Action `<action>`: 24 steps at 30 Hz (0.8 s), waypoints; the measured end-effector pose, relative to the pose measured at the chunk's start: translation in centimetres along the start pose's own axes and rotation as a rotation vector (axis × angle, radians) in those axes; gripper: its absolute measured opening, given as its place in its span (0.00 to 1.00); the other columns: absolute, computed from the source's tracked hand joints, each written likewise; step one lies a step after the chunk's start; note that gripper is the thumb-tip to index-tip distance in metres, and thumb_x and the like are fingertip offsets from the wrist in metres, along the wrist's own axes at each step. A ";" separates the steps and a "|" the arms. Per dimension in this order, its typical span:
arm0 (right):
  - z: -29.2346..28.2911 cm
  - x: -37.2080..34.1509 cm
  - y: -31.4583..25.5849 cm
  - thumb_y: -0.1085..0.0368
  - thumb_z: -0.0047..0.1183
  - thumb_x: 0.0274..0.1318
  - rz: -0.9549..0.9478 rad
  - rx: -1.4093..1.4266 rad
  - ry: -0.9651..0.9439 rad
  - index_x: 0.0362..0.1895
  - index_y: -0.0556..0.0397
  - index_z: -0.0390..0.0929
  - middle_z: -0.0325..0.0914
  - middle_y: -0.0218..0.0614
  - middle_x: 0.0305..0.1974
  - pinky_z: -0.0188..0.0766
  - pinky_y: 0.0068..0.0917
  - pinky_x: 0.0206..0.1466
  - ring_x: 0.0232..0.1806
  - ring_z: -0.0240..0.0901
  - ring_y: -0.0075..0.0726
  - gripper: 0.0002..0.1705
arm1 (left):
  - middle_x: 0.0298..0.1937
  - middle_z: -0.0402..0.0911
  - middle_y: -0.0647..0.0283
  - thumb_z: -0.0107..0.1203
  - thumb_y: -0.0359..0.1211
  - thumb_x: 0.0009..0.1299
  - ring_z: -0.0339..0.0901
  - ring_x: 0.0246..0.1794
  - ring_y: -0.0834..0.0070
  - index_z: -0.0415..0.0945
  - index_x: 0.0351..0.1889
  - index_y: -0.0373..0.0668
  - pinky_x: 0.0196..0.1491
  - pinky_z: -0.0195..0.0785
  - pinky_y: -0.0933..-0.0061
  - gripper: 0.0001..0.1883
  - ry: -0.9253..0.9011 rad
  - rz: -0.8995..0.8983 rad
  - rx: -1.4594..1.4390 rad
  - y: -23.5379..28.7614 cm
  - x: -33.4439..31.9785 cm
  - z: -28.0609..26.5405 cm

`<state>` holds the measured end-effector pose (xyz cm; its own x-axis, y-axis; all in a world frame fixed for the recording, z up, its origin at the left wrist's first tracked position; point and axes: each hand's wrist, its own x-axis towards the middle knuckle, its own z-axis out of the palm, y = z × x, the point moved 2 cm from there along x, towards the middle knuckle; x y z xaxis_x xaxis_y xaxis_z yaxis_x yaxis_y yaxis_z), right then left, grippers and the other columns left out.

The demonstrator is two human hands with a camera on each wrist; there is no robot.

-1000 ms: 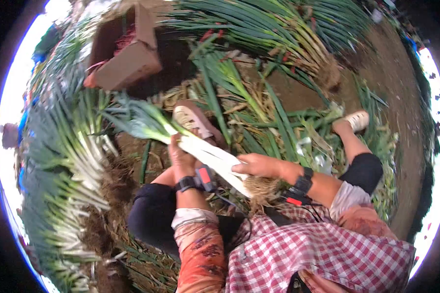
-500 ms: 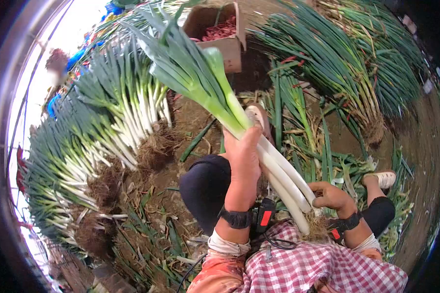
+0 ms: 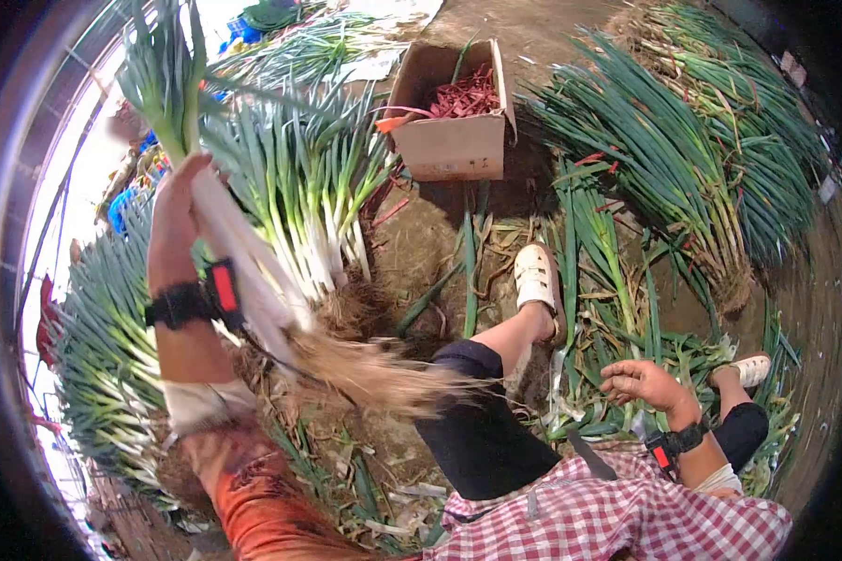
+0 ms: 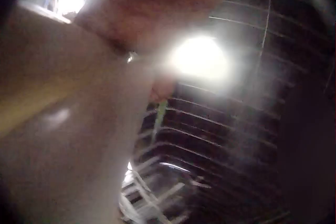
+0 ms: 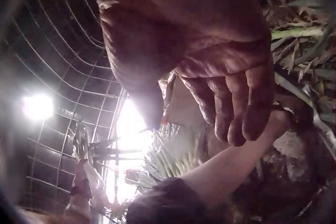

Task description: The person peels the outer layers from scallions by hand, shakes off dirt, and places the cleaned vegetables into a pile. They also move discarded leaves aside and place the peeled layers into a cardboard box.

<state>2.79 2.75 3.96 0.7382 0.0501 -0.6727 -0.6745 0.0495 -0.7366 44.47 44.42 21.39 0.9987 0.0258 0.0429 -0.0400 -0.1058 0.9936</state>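
Observation:
In the head view my left hand (image 3: 173,220) grips a few large green onions (image 3: 253,252) by their white stems. Their leaves point up, and their long pale roots (image 3: 384,374) trail toward my knee, blurred by motion. They overlap a row of standing green onions (image 3: 290,206) on the left. The pale stems (image 4: 68,124) fill the left side of the blurred left wrist view. My right hand (image 3: 646,381) is held over my lap with nothing in it. In the right wrist view its fingers (image 5: 236,103) hang loosely bent, apart from one another.
A cardboard box (image 3: 449,145) holding red ties (image 3: 465,95) stands ahead. Large bundles of green onions (image 3: 664,159) lie at the right. Loose leaves and peelings (image 3: 608,280) cover the ground around my shoes (image 3: 537,278).
My left hand has carried the green onions from over my lap out to the left. My right hand has come away from their root end. The head view has also shifted.

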 end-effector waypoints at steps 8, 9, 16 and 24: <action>-0.2 2.6 4.6 0.57 0.50 0.51 0.241 -0.164 0.081 0.45 0.60 0.69 0.75 0.36 0.34 0.68 0.23 0.34 0.30 0.71 0.26 0.22 | 0.21 0.76 0.63 0.52 0.36 0.58 0.73 0.20 0.69 0.76 0.30 0.49 0.21 0.67 0.69 0.06 -0.346 0.195 1.687 -33.3 3.7 -8.9; -0.7 2.6 5.7 0.57 0.50 0.51 0.247 -0.206 0.075 0.45 0.60 0.69 0.75 0.36 0.34 0.68 0.23 0.33 0.30 0.71 0.26 0.22 | 0.23 0.76 0.61 0.54 0.36 0.56 0.73 0.21 0.68 0.75 0.30 0.44 0.24 0.67 0.69 0.08 -0.127 -0.038 1.299 -32.6 -0.1 -6.5; -2.1 1.6 9.3 0.54 0.49 0.50 0.321 -0.242 0.149 0.42 0.59 0.72 0.76 0.34 0.30 0.68 0.22 0.31 0.28 0.71 0.25 0.21 | 0.38 0.76 0.52 0.55 0.38 0.56 0.74 0.38 0.65 0.68 0.41 0.28 0.43 0.65 0.71 0.22 0.163 -0.343 0.640 -36.5 -6.7 -2.6; -5.8 3.6 16.8 0.50 0.44 0.52 0.143 -0.594 0.147 0.33 0.54 0.75 0.75 0.37 0.25 0.67 0.33 0.32 0.26 0.70 0.33 0.19 | 0.38 0.73 0.60 0.48 0.32 0.63 0.74 0.33 0.74 0.61 0.53 0.38 0.31 0.68 0.81 0.20 -0.397 -0.326 0.184 -19.5 -9.7 14.3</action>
<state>-5.84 -2.07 -11.29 0.6618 -0.1249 -0.7392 -0.6811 -0.5123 -0.5232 36.00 31.97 0.09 0.8946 -0.2871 -0.3425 0.2442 -0.3279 0.9126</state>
